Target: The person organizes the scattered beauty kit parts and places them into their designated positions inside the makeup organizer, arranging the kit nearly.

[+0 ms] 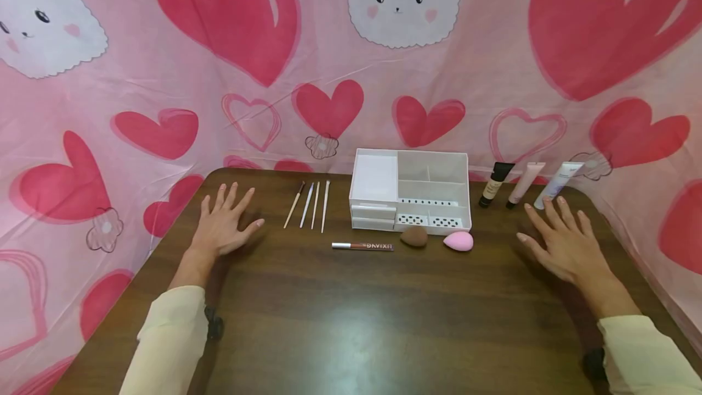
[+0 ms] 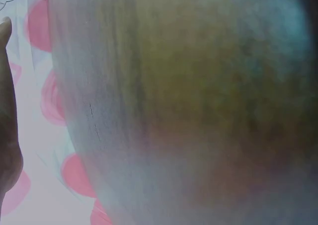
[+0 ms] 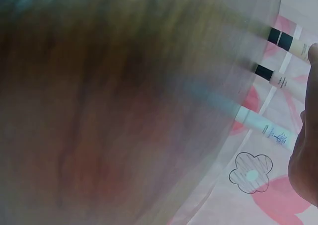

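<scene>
My left hand (image 1: 223, 221) rests with spread fingers at the left of the brown table, left of several slim makeup brushes (image 1: 312, 206). At the right, my right hand (image 1: 567, 245) lies with its fingers spread, just in front of a white tube (image 1: 558, 185). Beside that tube stand a pink tube (image 1: 525, 185) and a beige tube with a black end (image 1: 496, 185). Neither hand holds anything. The left wrist view catches only an edge of the left hand (image 2: 9, 120); the right wrist view shows part of the right hand (image 3: 305, 140) near the tubes.
A white organizer (image 1: 378, 178) with compartments and small drawers stands at the back middle. In front of it lie a lip gloss tube (image 1: 363, 247), a brown makeup sponge (image 1: 414, 237) and a pink makeup sponge (image 1: 458, 241). A pink heart-print cloth (image 1: 263, 139) hangs behind the table (image 1: 351, 309).
</scene>
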`<state>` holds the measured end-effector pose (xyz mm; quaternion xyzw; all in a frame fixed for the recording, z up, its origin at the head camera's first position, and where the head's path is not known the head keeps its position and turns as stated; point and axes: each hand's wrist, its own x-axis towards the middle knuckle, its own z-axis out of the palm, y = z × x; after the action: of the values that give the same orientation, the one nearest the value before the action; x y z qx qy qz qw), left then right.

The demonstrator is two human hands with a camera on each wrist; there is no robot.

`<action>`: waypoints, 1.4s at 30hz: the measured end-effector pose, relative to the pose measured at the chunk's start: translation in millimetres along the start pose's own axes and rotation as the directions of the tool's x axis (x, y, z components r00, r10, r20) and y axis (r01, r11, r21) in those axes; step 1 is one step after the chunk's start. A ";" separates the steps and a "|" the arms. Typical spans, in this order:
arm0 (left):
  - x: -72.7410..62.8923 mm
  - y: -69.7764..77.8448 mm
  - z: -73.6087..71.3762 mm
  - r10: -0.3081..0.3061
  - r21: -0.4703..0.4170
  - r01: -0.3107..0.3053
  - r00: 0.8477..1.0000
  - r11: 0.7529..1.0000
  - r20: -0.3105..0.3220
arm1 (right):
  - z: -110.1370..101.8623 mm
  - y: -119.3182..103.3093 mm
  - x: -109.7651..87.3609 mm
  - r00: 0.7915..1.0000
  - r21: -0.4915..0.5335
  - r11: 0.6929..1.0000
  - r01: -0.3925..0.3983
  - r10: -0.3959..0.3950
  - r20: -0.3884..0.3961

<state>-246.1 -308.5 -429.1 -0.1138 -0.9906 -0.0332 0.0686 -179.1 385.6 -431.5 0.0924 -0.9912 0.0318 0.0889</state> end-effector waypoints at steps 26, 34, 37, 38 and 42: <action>0.6 16.4 -6.4 -0.007 -0.029 0.007 1.000 1.000 0.002 | -19.4 -31.5 19.0 0.997 0.226 0.972 0.066 -0.057 -0.050; 5.0 26.3 -8.3 -0.067 -0.147 0.065 0.998 0.987 -0.010 | -27.5 -52.0 38.3 1.000 0.449 0.894 0.004 -0.011 0.014; 7.1 29.8 -9.6 -0.098 -0.196 0.097 0.995 0.976 0.003 | -27.3 -59.9 45.8 1.000 0.530 0.848 0.018 -0.017 -0.005; 7.9 31.1 -10.0 -0.110 -0.209 0.109 0.994 0.972 0.009 | -26.9 -62.3 48.2 1.000 0.551 0.834 0.019 -0.016 -0.010; 11.1 38.8 -10.9 -0.148 -0.265 0.155 0.988 0.952 0.047 | -22.7 -69.8 57.5 1.000 0.625 0.781 -0.001 0.004 -0.003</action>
<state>-246.5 -269.2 -414.8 -0.0464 -0.9836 -0.1706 0.0369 -217.7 308.7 -395.6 0.1155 -0.9247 0.3586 0.0553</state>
